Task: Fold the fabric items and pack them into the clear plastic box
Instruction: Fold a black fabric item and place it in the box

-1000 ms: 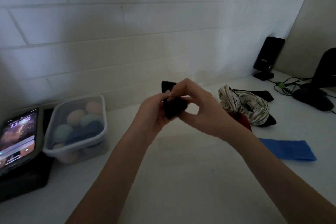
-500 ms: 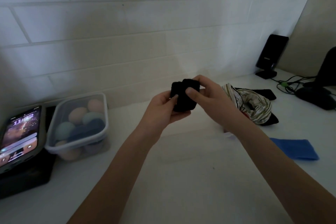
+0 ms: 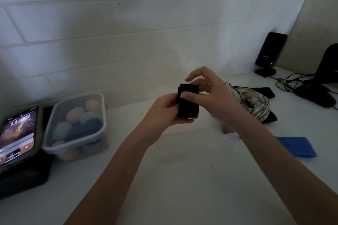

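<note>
I hold a small black fabric piece (image 3: 189, 105), folded into a compact upright rectangle, above the white counter. My left hand (image 3: 163, 110) cups it from below and the left. My right hand (image 3: 210, 95) pinches it from the right, thumb pressed on its front, index finger lifted above it. The clear plastic box (image 3: 99, 126) stands at the left against the wall, holding several rolled pastel and dark blue fabric bundles. A striped cream fabric (image 3: 256, 104) lies crumpled to the right over a black fabric (image 3: 263, 90). A flat blue fabric (image 3: 300, 147) lies at the right.
A lit phone (image 3: 17, 133) leans on a dark box (image 3: 25, 175) at the far left. A black speaker (image 3: 269, 53), cables (image 3: 285, 82) and a dark stand base (image 3: 316, 95) sit at the back right. The white tiled wall runs close behind the counter.
The black fabric went from a bunched lump to a tidy folded rectangle held upright. Both hands rose slightly, and my right index finger lifted off the piece.
</note>
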`<action>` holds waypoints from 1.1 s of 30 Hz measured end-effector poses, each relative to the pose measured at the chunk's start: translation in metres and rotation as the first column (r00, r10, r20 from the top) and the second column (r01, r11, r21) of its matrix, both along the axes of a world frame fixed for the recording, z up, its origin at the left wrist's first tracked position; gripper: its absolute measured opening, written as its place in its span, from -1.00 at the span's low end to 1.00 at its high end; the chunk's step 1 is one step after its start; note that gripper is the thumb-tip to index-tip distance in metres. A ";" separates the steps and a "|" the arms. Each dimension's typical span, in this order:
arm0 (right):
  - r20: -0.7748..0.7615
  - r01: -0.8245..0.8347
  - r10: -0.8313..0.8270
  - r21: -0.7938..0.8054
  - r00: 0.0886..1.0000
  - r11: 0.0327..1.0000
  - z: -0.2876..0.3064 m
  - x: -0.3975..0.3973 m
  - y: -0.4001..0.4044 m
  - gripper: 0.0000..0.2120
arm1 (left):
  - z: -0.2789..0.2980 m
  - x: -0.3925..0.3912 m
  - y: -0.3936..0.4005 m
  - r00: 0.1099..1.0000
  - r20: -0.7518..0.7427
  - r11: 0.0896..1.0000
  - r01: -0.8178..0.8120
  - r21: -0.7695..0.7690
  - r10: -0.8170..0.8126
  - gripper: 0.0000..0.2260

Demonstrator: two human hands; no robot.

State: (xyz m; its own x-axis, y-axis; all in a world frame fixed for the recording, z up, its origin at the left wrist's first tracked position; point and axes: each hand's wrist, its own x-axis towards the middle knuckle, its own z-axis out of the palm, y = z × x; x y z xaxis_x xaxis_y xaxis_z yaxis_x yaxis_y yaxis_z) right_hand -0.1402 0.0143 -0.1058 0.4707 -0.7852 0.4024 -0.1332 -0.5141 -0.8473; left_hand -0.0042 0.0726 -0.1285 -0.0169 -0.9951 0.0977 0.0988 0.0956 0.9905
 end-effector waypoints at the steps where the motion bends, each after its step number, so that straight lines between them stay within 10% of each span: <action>1: 0.008 0.004 -0.004 0.002 1.000 1.000 0.001 -0.001 0.001 -0.71 | 0.000 0.000 0.000 1.000 -0.019 1.000 0.001 0.010 -0.001 -0.74; 9: 0.139 -0.058 0.042 0.114 0.989 0.992 0.010 0.003 0.013 -0.74 | 0.007 0.007 0.006 0.946 -0.182 0.933 0.301 0.196 -0.267 -0.79; 18: 0.124 -0.088 0.067 0.173 0.990 0.981 0.020 0.003 0.024 -0.82 | 0.009 0.012 0.008 0.962 0.000 0.947 0.267 0.178 -0.272 -0.74; 24: 0.085 0.065 -0.072 0.083 0.994 0.994 0.016 -0.002 0.009 -0.83 | 0.014 0.009 0.004 0.974 -0.204 0.971 0.142 0.191 -0.102 -0.67; 33: 0.154 0.014 -0.057 0.264 0.986 0.964 0.002 0.002 0.005 -0.96 | 0.005 0.004 0.004 0.982 0.101 0.986 -0.164 0.006 0.163 -0.82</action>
State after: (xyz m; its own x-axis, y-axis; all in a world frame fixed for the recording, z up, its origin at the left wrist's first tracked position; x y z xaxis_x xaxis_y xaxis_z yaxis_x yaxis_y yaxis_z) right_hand -0.1382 0.0192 -0.1036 0.3873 -0.8879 0.2482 0.0001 -0.2692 -0.9631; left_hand 0.0000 0.0766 -0.1232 0.1372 -0.9865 0.0895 -0.0161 0.0881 0.9960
